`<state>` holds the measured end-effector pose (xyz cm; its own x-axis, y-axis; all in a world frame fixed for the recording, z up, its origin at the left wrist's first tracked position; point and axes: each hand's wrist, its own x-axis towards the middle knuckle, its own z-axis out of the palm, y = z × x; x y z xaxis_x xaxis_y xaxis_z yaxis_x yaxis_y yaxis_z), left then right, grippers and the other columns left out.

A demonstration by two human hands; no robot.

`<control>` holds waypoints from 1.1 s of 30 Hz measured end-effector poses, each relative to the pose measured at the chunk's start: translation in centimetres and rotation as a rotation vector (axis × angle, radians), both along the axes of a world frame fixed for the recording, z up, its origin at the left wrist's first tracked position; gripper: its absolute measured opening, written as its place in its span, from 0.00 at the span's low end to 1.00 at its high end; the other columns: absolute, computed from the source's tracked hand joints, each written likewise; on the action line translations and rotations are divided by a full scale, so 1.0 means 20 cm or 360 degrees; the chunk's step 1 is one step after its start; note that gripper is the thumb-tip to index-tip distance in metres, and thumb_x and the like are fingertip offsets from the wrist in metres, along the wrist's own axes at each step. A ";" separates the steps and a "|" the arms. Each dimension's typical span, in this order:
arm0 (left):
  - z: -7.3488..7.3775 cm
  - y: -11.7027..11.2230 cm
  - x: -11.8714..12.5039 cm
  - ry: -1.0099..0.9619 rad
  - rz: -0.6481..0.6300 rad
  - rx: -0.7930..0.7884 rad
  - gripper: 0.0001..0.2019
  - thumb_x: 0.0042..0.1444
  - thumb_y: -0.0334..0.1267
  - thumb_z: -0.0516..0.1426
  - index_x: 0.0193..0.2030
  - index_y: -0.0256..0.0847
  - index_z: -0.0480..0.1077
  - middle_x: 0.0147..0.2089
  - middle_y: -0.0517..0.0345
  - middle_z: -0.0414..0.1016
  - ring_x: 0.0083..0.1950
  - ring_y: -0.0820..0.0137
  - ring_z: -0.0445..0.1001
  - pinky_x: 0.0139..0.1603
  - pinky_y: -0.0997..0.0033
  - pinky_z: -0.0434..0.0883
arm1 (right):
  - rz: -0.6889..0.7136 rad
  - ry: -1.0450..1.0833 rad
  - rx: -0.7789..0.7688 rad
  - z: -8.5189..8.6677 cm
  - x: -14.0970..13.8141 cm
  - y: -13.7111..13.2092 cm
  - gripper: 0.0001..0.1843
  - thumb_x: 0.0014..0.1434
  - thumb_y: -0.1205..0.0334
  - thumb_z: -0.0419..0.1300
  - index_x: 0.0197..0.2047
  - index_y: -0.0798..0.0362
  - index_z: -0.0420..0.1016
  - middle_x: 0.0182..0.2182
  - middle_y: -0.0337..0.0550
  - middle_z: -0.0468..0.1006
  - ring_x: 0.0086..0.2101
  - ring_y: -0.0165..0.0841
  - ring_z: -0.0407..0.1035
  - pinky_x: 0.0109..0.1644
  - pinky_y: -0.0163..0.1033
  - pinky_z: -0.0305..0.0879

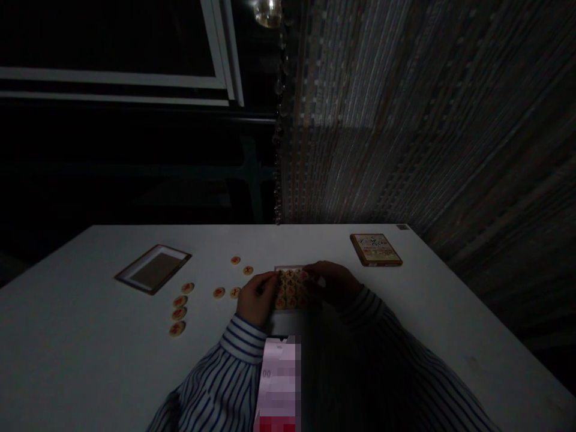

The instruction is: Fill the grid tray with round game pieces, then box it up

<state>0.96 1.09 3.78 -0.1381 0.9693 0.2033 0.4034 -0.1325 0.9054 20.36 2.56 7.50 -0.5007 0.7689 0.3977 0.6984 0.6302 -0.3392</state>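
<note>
A: While you bent over the counter [90, 360], both your hands met at the block of discs [291, 289], which sat packed in rows in the middle of the counter, straight ahead of you.

B: Your left hand [257, 300] was curled, with its fingertips against the block's left side. Your right hand [335, 282] arched over its far right corner. Whether either one actually pinched a disc, I could not tell (the light was very poor).

A: Agreed. To my eye the step in hand was squaring up those rows, and you were right to brace them from both sides. A push from one side alone would likely have slid the whole block.

B: I'd judge that light, even pressure was what it called for. The discs looked smooth and round, so a hard squeeze could have popped one up out of its row.

A: The loose ones lay clear on your left: a pair [226, 293] just beside your left hand, two more [242, 265] a little farther back, and a line of four [180, 309] further left.

B: Beyond those lay the open tray [153, 268], and the printed box [375, 249] sat off to your right, apart from everything. Neither was in your way.

A: One caution: your striped cuff [243, 339] hung near that closest pair, and a careless sweep of it might have scattered them.
</note>
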 end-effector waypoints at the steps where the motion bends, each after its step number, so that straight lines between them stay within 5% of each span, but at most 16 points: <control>1: -0.01 0.00 -0.01 0.0072 0.0014 -0.0006 0.15 0.46 0.44 0.52 0.36 0.37 0.71 0.35 0.53 0.74 0.37 0.68 0.71 0.41 0.68 0.67 | 0.0011 0.0003 0.0007 0.00 0.01 0.00 0.14 0.50 0.58 0.52 0.39 0.55 0.69 0.30 0.46 0.73 0.31 0.31 0.66 0.35 0.35 0.61; 17: -0.11 0.01 -0.05 0.0450 -0.0208 -0.0126 0.16 0.50 0.42 0.47 0.42 0.39 0.68 0.38 0.53 0.74 0.40 0.68 0.71 0.42 0.68 0.67 | -0.0164 -0.0393 -0.0256 -0.03 0.07 0.03 0.13 0.49 0.59 0.53 0.39 0.50 0.69 0.29 0.40 0.75 0.27 0.28 0.67 0.29 0.32 0.58; 33: -0.11 0.01 -0.05 0.0519 -0.0172 -0.0129 0.15 0.49 0.40 0.48 0.41 0.41 0.69 0.37 0.55 0.75 0.39 0.68 0.71 0.40 0.69 0.67 | -0.0170 -0.0429 -0.0358 -0.03 0.05 0.01 0.09 0.47 0.59 0.55 0.33 0.50 0.72 0.28 0.40 0.71 0.27 0.27 0.64 0.29 0.30 0.56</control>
